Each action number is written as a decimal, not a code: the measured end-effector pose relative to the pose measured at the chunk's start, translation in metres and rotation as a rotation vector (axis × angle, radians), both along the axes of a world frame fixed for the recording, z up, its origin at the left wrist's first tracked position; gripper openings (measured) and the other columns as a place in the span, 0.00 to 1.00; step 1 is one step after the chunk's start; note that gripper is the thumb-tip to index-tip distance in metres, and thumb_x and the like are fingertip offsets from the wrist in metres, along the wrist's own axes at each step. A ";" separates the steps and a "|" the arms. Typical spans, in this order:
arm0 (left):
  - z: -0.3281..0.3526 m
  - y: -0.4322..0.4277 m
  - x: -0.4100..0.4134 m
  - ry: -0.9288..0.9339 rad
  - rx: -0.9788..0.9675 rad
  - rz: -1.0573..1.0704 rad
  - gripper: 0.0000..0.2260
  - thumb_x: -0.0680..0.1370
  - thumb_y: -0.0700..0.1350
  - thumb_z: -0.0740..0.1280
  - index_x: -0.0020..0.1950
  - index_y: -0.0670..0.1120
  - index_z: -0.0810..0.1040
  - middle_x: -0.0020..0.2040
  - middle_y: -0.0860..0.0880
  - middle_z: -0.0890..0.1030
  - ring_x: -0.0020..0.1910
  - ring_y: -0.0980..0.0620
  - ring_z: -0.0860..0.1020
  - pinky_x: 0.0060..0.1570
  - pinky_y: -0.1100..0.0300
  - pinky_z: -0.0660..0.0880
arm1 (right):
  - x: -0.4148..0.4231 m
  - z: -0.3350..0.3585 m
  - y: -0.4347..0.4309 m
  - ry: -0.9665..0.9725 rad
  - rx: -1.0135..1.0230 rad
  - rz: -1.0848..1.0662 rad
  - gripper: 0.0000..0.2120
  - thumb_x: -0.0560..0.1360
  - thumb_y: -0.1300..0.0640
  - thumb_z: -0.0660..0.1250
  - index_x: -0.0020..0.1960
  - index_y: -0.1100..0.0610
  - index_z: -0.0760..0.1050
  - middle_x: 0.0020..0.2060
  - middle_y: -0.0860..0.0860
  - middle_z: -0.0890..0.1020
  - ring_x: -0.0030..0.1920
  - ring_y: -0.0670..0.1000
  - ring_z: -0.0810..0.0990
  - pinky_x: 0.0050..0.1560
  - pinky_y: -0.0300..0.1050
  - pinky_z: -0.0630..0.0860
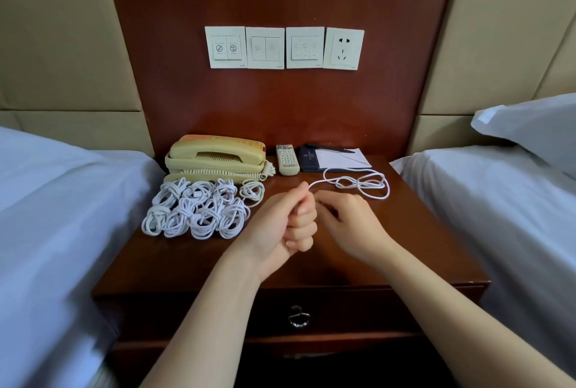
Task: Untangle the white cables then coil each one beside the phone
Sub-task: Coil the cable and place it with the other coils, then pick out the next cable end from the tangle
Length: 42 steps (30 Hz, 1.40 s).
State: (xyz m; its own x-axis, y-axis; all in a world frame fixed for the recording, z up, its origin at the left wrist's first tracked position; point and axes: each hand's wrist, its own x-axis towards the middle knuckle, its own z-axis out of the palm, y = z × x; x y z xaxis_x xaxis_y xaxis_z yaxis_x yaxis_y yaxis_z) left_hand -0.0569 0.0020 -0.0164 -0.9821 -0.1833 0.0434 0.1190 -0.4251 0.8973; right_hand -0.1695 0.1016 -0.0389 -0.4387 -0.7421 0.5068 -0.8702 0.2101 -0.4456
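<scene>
- The left hand (280, 222) is held closed in a fist in front of and right of the phone (215, 157); one end of a single loose white cable (358, 183) is gripped at its top.
- The right hand (349, 222) is seen just right of the left one, with its fingers curled; whether the cable is pinched by it cannot be told.
- The rest of the loose cable is laid in slack loops on the table (430, 231), well right of the phone.
- A cluster of coiled cables (199, 210) is packed directly in front of the phone; about eight coils are counted, but overlaps blur the number.
- One remote (287, 158) is placed just right of the phone, with one notepad (339, 158) beyond it.
- Four wall plates (284, 47) are mounted above the phone.
</scene>
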 end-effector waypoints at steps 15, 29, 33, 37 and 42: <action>-0.011 -0.019 -0.031 0.019 -0.132 0.612 0.18 0.84 0.45 0.51 0.34 0.45 0.64 0.23 0.55 0.59 0.20 0.59 0.56 0.22 0.65 0.52 | 0.024 -0.011 0.015 0.254 0.233 0.231 0.14 0.80 0.49 0.55 0.39 0.53 0.66 0.32 0.48 0.75 0.35 0.56 0.74 0.34 0.47 0.65; -0.018 0.005 -0.023 -0.189 -0.233 0.023 0.19 0.81 0.43 0.51 0.31 0.43 0.66 0.21 0.52 0.59 0.18 0.57 0.57 0.19 0.66 0.54 | -0.005 0.002 0.015 -0.231 -0.318 0.082 0.12 0.76 0.51 0.62 0.36 0.54 0.73 0.26 0.43 0.70 0.30 0.46 0.66 0.33 0.40 0.64; -0.014 0.006 -0.019 -0.117 0.029 -0.128 0.22 0.81 0.50 0.50 0.28 0.46 0.64 0.21 0.55 0.57 0.19 0.60 0.55 0.18 0.67 0.53 | -0.008 -0.006 0.004 -0.402 -0.368 0.138 0.14 0.77 0.54 0.62 0.34 0.58 0.72 0.27 0.47 0.69 0.31 0.42 0.65 0.33 0.36 0.63; -0.010 0.008 -0.020 0.017 0.242 -0.073 0.18 0.76 0.48 0.55 0.27 0.47 0.67 0.21 0.55 0.59 0.18 0.61 0.57 0.17 0.68 0.53 | -0.005 -0.015 -0.010 -0.584 -0.323 0.155 0.16 0.80 0.59 0.59 0.39 0.68 0.75 0.32 0.58 0.74 0.35 0.48 0.70 0.37 0.40 0.67; -0.010 0.000 -0.023 0.052 0.315 0.115 0.19 0.83 0.46 0.51 0.32 0.46 0.64 0.22 0.54 0.59 0.18 0.60 0.57 0.18 0.68 0.54 | 0.007 -0.019 -0.013 -0.484 0.027 0.116 0.16 0.76 0.63 0.57 0.31 0.56 0.71 0.27 0.51 0.75 0.30 0.46 0.70 0.36 0.46 0.69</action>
State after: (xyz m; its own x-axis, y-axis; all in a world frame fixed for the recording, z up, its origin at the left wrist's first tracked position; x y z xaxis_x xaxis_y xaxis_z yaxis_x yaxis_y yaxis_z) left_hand -0.0795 0.0022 -0.0264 -0.9520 -0.3055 0.0166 0.2248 -0.6616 0.7154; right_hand -0.1623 0.0883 -0.0580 -0.5324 -0.8100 0.2457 -0.5834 0.1408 -0.7999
